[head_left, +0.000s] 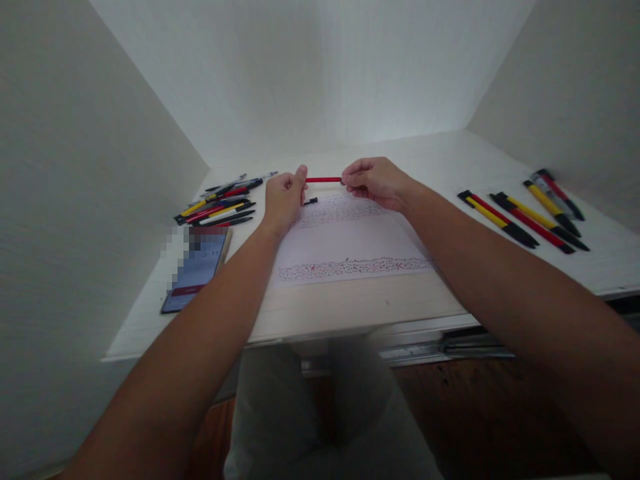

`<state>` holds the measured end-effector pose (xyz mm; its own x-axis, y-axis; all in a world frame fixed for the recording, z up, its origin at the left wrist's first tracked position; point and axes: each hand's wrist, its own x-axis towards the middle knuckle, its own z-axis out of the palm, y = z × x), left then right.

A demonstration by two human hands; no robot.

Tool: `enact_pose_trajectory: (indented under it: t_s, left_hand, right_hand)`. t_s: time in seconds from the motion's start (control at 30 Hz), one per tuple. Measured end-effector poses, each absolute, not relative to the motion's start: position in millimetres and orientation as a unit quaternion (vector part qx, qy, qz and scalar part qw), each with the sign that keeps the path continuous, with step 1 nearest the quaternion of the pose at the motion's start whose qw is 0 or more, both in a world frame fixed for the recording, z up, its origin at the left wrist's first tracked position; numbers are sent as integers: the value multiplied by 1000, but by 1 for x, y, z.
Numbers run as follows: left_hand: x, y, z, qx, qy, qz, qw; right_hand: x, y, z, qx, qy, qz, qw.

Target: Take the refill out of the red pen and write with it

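A thin red pen tube hangs level above a sheet of paper, pinched at both ends. My left hand is closed on its left end, thumb up against it. My right hand is closed on its right end with the fingers curled under. A small black pen part lies on the paper just below the tube, beside my left hand. The paper carries rows of red scribbles near its top and bottom.
A heap of several red, yellow and black pens lies at the left. Several whole pens lie in a row at the right. A phone rests near the desk's front left edge. White walls enclose the desk.
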<state>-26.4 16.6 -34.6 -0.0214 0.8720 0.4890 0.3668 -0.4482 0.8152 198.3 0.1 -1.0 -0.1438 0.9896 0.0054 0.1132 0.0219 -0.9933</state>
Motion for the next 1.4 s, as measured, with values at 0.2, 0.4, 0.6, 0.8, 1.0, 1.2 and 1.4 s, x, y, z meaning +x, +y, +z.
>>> enact_pose_trajectory:
  t_s: [0.2, 0.4, 0.6, 0.8, 1.0, 1.2, 1.4]
  left_hand:
    - [-28, 20, -38, 643, 510, 519, 238]
    - [-23, 14, -34, 647, 471, 535, 270]
    - [-22, 11, -31, 648, 486, 511, 288]
    - [-26, 14, -34, 629, 496, 527, 285]
    - [-23, 15, -35, 576, 483, 565, 342]
    - [-30, 25, -36, 495, 492, 605, 383]
    - [-33, 29, -39, 496, 512, 598, 368]
  right_hand:
    - [196, 0, -1, -464, -548, 531, 450]
    - [196, 2, -2, -481, -538, 576, 384]
    - [197, -1, 1, -531, -548, 503, 405]
    - [200, 1, -1, -511, -560, 478, 444]
    - [205, 3, -2, -518, -592, 473, 397]
    - [222, 9, 0, -536, -648, 409, 355]
    - [236, 10, 5, -544, -671, 344, 369]
